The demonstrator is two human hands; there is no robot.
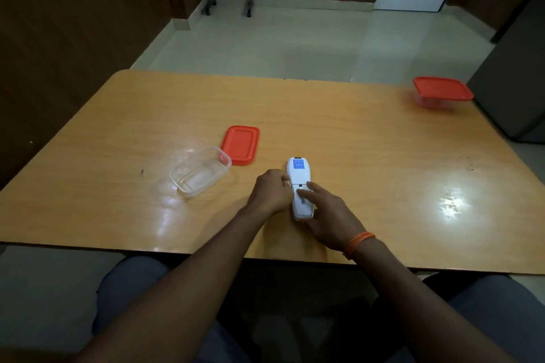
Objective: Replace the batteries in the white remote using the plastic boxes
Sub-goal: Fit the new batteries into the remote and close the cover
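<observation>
White remote lies back-up on wooden table, blue label at far end. Left hand curled, fingertips pinching remote's left edge. Right hand loosely spread, fingers pressing near-end back panel. Clear open box left of remote, loose red lid just beyond. Lidded box far right of remote.

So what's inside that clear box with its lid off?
The open clear box looks empty: only its ribbed base and the table show through. Its red lid lies just behind. The far lidded box hides its contents.
</observation>
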